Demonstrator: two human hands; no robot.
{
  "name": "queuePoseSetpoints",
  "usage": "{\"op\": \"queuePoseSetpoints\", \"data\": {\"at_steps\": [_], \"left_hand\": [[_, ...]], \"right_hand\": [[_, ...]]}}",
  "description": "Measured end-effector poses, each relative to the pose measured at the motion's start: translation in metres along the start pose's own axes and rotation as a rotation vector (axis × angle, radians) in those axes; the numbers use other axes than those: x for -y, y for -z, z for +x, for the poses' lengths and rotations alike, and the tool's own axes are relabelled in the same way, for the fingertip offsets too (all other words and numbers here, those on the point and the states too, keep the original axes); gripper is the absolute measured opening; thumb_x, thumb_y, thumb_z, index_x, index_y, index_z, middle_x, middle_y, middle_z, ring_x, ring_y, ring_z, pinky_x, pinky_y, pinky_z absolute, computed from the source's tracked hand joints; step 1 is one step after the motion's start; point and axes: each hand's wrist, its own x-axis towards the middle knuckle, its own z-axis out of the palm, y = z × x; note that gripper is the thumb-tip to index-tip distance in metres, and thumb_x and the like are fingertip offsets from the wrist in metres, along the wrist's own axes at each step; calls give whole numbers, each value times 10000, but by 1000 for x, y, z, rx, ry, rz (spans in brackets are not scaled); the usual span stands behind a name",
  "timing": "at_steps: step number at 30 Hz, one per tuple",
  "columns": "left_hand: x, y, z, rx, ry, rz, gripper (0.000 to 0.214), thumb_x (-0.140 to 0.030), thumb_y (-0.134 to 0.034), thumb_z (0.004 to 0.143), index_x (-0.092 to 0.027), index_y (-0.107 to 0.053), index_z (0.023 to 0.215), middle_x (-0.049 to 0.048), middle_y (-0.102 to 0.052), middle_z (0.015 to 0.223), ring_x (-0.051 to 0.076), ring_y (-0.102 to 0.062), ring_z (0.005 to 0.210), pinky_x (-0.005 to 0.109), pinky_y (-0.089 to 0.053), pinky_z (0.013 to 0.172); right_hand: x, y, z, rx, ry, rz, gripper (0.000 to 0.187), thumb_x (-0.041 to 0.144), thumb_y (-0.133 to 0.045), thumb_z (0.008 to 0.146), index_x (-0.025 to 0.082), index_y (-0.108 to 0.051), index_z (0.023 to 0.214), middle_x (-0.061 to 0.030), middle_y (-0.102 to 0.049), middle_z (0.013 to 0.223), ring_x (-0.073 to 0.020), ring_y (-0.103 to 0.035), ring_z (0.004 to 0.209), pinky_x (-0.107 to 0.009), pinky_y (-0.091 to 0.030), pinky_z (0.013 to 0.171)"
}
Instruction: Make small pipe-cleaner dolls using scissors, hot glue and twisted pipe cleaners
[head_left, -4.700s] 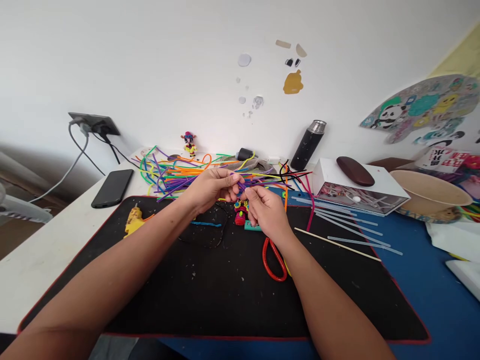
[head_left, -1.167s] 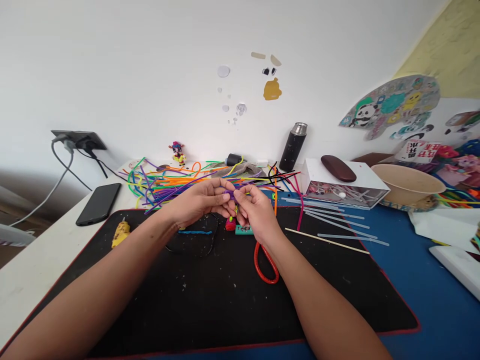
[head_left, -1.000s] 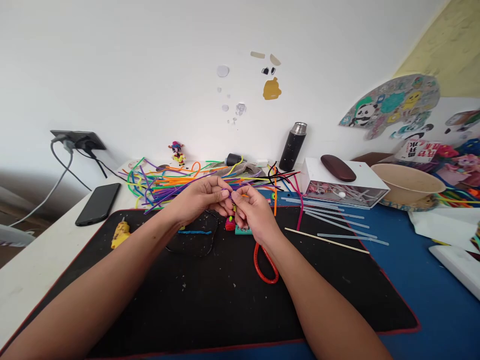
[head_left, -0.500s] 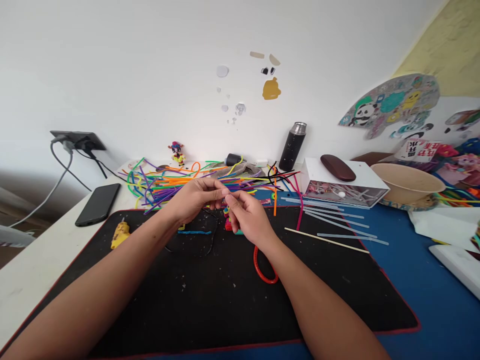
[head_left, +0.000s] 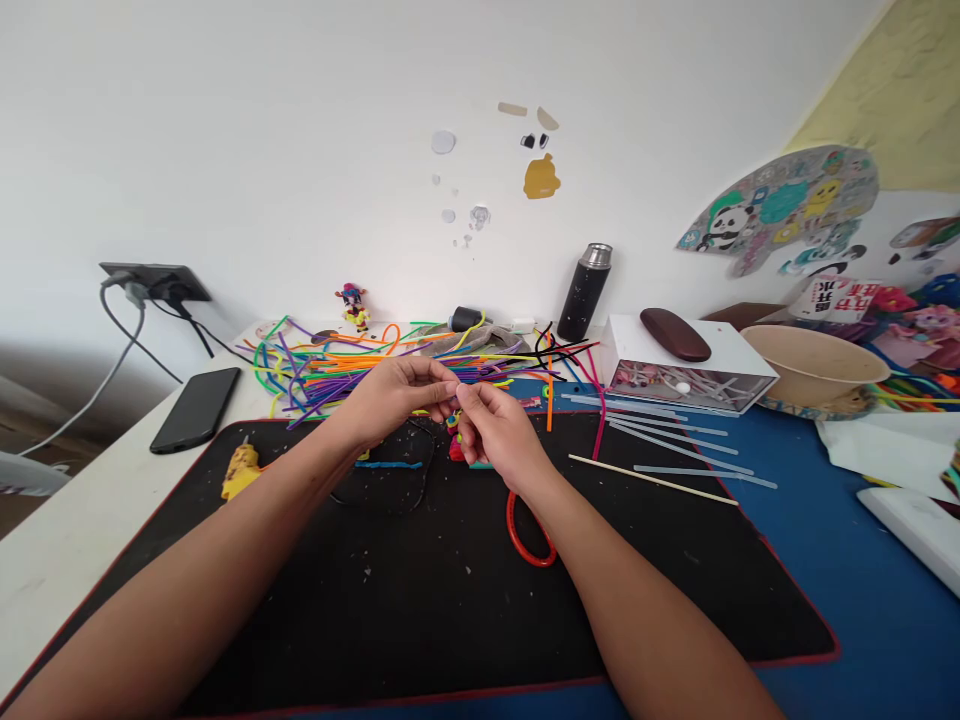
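My left hand (head_left: pixel 394 395) and my right hand (head_left: pixel 499 435) meet above the far edge of the black mat (head_left: pixel 450 590). Both pinch a small purple pipe cleaner (head_left: pixel 455 395) between their fingertips. Most of that piece is hidden by my fingers. Just below the hands a small red and green pipe-cleaner figure (head_left: pixel 459 447) lies on the mat. A pile of coloured pipe cleaners (head_left: pixel 337 365) spreads behind the hands.
Red-handled scissors (head_left: pixel 531 528), a yellow glue gun (head_left: pixel 238 468), a blue pipe cleaner piece (head_left: pixel 390 465) and a wooden stick (head_left: pixel 652 481) lie on the mat. A phone (head_left: pixel 196 408) lies left. A black flask (head_left: pixel 583 292), white box (head_left: pixel 690 375), glue sticks (head_left: pixel 675 440) and bowl (head_left: pixel 814 365) stand right.
My fingertips have kept working the purple piece, the right hand turning and shifting slightly left toward the left hand. The camera view drifted a little since the oldest frame.
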Motion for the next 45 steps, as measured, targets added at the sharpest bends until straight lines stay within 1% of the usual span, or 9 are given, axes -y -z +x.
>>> {"op": "queuePoseSetpoints", "data": {"at_steps": [5,10,17,23,28,31,37,41,45], "left_hand": [[-1,-2,-1,-13,-5,35,399,-496,-902,741,-143,-751,849,27,-739,726,152,-671,645,275,-564,650],[4,-7,-1,-40,10,66,353,-448,-882,768,-137,-737,852,26,-733,698,149,-666,588,262,-549,596],[13,-10,4,-26,111,-242,349,-385,-937,680,-125,-743,807,39,-716,657,130,-644,573,227,-536,559],[13,-5,4,-28,39,-116,331,-417,-908,738,-142,-757,845,30,-726,686,136,-650,593,246,-557,594],[13,-2,5,-57,44,-60,285,-377,-891,737,-154,-732,817,-4,-686,619,117,-610,523,219,-524,513],[11,-3,5,-24,64,-79,292,-374,-895,727,-147,-728,802,-1,-681,607,114,-612,512,207,-512,485],[12,3,5,52,130,-131,333,-382,-924,715,-138,-726,826,32,-723,667,129,-656,542,222,-560,523],[11,9,4,126,87,-88,355,-451,-900,778,-141,-743,848,48,-745,715,141,-692,583,234,-590,556],[6,12,3,171,24,-54,425,-528,-910,758,-145,-756,858,46,-743,734,160,-721,633,250,-614,584]], "right_hand": [[-3,1,2,0,-1,7,464,686,-631,918,232,-557,863,98,-512,518,-89,-493,360,-193,-291,369],[-10,3,5,-33,51,-43,443,646,-612,947,230,-546,809,119,-414,459,-90,-464,332,-200,-307,372],[-8,4,7,-52,87,-68,460,653,-622,937,232,-539,771,116,-399,441,-89,-425,322,-214,-292,365],[-8,4,4,-23,53,-37,459,677,-597,944,232,-556,835,94,-503,492,-93,-462,347,-205,-324,379],[-11,3,2,-10,153,-199,374,590,-584,994,233,-571,881,89,-547,539,-97,-498,387,-209,-391,432],[-11,3,2,-52,164,-281,332,529,-553,1027,235,-594,880,92,-515,479,-110,-490,370,-214,-377,423],[-9,4,1,-77,135,-311,385,560,-567,1023,235,-599,817,84,-486,431,-119,-468,332,-223,-327,384],[-8,4,0,-55,145,-274,441,605,-544,1026,240,-564,778,85,-464,421,-116,-448,327,-228,-331,390],[-7,3,0,-29,133,-214,483,648,-516,1022,241,-535,761,90,-437,418,-111,-438,326,-229,-331,392]]}}
